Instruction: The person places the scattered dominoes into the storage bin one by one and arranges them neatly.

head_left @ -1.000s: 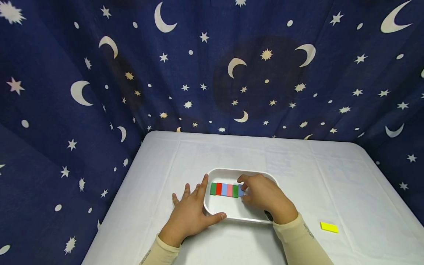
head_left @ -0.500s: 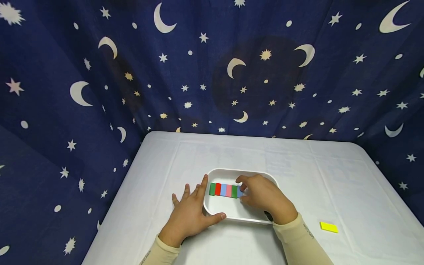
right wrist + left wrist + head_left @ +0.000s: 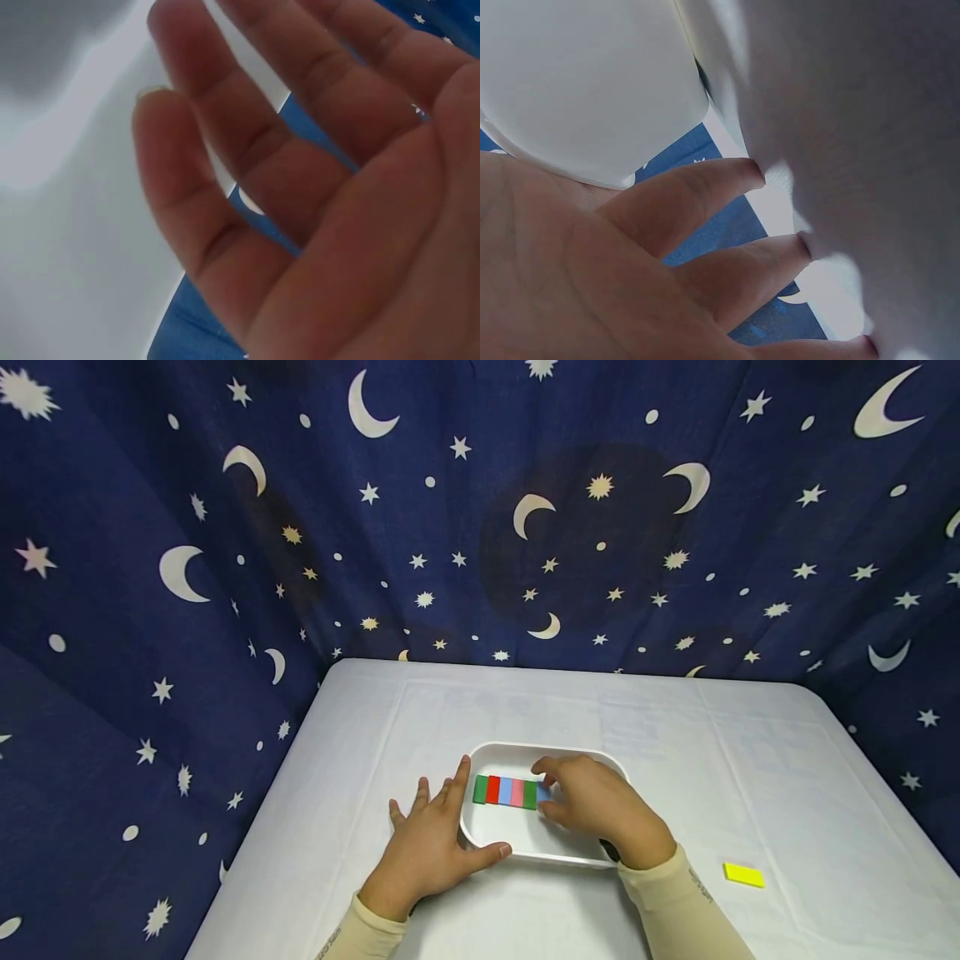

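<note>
In the head view a shallow white tray (image 3: 510, 838) lies on the table with a row of flat coloured tiles inside. From left to right run a dark green tile (image 3: 480, 789), a red tile (image 3: 492, 790), a light blue tile (image 3: 506, 791), a pink tile (image 3: 517, 792), a green tile (image 3: 530, 795) and a blue tile (image 3: 543, 793). My right hand (image 3: 600, 806) pinches the blue tile at the row's right end, partly covering it. With fingers spread, my left hand (image 3: 427, 852) rests against the tray's left end. Neither wrist view shows the tiles.
A yellow tile (image 3: 743, 875) lies apart on the white-covered table (image 3: 750, 760), right of the tray and beyond the right sleeve (image 3: 675, 893). A dark blue curtain (image 3: 480, 527) with moons and stars hangs behind the table and along its sides.
My right hand and the row of tiles have slid very slightly left within the tray. The left hand has stayed in place.
</note>
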The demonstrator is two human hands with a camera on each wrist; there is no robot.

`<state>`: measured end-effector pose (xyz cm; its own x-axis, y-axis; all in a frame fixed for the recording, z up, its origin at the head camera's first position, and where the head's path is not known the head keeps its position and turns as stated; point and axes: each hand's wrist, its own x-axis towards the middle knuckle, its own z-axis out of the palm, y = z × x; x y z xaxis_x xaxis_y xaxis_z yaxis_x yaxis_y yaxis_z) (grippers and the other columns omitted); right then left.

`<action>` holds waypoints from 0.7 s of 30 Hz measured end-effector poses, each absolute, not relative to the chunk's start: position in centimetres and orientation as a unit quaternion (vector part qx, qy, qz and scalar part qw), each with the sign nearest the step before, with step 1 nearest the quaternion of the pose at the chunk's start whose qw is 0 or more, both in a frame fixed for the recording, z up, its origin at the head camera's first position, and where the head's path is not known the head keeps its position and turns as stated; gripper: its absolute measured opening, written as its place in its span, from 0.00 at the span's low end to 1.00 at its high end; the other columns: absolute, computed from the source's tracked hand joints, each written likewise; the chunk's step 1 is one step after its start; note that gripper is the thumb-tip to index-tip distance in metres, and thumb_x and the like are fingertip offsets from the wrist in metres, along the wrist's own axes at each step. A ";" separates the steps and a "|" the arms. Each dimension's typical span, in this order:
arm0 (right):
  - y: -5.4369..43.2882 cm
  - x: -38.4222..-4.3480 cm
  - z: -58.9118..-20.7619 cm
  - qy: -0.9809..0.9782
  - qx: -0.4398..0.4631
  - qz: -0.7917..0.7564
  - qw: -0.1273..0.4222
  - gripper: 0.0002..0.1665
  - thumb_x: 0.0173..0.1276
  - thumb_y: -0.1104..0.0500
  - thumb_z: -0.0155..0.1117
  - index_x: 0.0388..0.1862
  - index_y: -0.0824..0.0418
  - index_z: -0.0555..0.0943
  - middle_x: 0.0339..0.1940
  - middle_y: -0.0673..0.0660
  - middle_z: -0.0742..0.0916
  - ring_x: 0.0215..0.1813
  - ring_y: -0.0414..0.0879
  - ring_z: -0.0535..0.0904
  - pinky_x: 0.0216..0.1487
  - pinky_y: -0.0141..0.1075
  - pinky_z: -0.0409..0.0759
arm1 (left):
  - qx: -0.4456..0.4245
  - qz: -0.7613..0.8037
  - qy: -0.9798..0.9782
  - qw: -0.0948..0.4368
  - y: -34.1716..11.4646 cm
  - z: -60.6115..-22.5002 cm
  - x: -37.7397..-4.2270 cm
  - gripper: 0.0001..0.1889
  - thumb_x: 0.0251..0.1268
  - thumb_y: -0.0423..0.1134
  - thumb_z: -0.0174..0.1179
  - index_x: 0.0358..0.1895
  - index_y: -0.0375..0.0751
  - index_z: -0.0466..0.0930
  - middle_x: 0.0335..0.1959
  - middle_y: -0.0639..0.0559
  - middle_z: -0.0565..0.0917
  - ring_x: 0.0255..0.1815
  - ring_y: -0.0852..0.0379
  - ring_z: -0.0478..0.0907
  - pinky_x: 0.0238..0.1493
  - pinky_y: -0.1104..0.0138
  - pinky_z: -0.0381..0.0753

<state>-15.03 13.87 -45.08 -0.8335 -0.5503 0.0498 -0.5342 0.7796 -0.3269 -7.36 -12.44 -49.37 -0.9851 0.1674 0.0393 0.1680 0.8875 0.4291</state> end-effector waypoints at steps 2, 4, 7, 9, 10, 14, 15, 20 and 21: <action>14.0 -14.9 -44.9 0.942 -0.294 -0.163 0.014 0.26 0.61 0.53 0.80 0.58 0.56 0.87 0.41 0.47 0.91 0.44 0.44 0.85 0.48 0.46 0.82 | -0.087 -0.221 -0.971 0.000 -12.4 -49.4 -7.4 0.67 0.49 0.88 0.57 0.88 0.63 0.37 0.76 0.42 0.73 0.77 0.21 0.61 0.59 0.14 0.49; 14.2 -14.8 -44.6 0.940 -0.298 -0.164 0.009 0.26 0.62 0.52 0.80 0.58 0.57 0.87 0.42 0.48 0.91 0.46 0.45 0.85 0.50 0.47 0.83 | -0.088 -0.221 -0.971 0.000 -12.5 -49.4 -7.4 0.67 0.49 0.88 0.57 0.88 0.64 0.37 0.76 0.42 0.73 0.76 0.21 0.60 0.59 0.14 0.49; 14.5 -14.5 -43.9 0.940 -0.295 -0.169 0.012 0.26 0.65 0.51 0.79 0.60 0.56 0.86 0.45 0.49 0.91 0.48 0.47 0.86 0.52 0.49 0.83 | -0.088 -0.219 -0.972 0.001 -12.5 -49.4 -7.4 0.67 0.49 0.88 0.57 0.88 0.64 0.37 0.76 0.42 0.73 0.77 0.21 0.61 0.59 0.14 0.49; 14.6 -14.2 -43.3 0.941 -0.291 -0.173 0.013 0.26 0.66 0.50 0.78 0.61 0.56 0.85 0.47 0.50 0.91 0.50 0.48 0.87 0.53 0.51 0.83 | -0.089 -0.219 -0.972 0.003 -12.5 -49.4 -7.4 0.67 0.49 0.88 0.57 0.88 0.63 0.37 0.76 0.42 0.73 0.77 0.21 0.60 0.59 0.14 0.48; 14.7 -14.1 -43.0 0.941 -0.290 -0.174 0.011 0.27 0.67 0.49 0.78 0.62 0.55 0.85 0.47 0.49 0.91 0.51 0.48 0.87 0.53 0.51 0.83 | -0.089 -0.219 -0.972 0.004 -12.5 -49.3 -7.4 0.67 0.49 0.88 0.57 0.88 0.63 0.37 0.76 0.42 0.73 0.77 0.21 0.60 0.59 0.14 0.48; 14.9 -13.3 -41.7 0.941 -0.292 -0.173 -0.009 0.28 0.67 0.48 0.77 0.64 0.55 0.85 0.49 0.49 0.91 0.52 0.48 0.86 0.55 0.51 0.83 | -0.088 -0.222 -0.971 0.008 -12.5 -49.3 -7.4 0.67 0.49 0.87 0.58 0.88 0.62 0.39 0.76 0.42 0.74 0.76 0.21 0.61 0.59 0.14 0.48; 14.9 -13.1 -41.4 0.940 -0.293 -0.172 -0.016 0.28 0.67 0.48 0.77 0.64 0.55 0.85 0.49 0.49 0.91 0.52 0.48 0.86 0.55 0.51 0.83 | -0.088 -0.222 -0.971 0.009 -12.5 -49.3 -7.4 0.67 0.49 0.87 0.58 0.88 0.62 0.39 0.76 0.42 0.74 0.76 0.21 0.61 0.59 0.14 0.49; 15.3 -11.7 -40.2 0.939 -0.297 -0.164 -0.051 0.28 0.66 0.49 0.78 0.63 0.55 0.85 0.53 0.48 0.90 0.54 0.49 0.86 0.56 0.51 0.82 | -0.089 -0.225 -0.970 0.012 -12.5 -49.4 -7.3 0.67 0.49 0.87 0.59 0.88 0.62 0.40 0.75 0.43 0.75 0.76 0.20 0.61 0.59 0.14 0.49; 15.4 -11.4 -39.9 0.938 -0.298 -0.164 -0.059 0.28 0.66 0.49 0.79 0.63 0.56 0.85 0.54 0.48 0.90 0.55 0.49 0.86 0.57 0.51 0.82 | -0.089 -0.226 -0.970 0.012 -12.4 -49.4 -7.3 0.67 0.49 0.87 0.59 0.88 0.62 0.40 0.75 0.43 0.75 0.76 0.20 0.61 0.59 0.14 0.48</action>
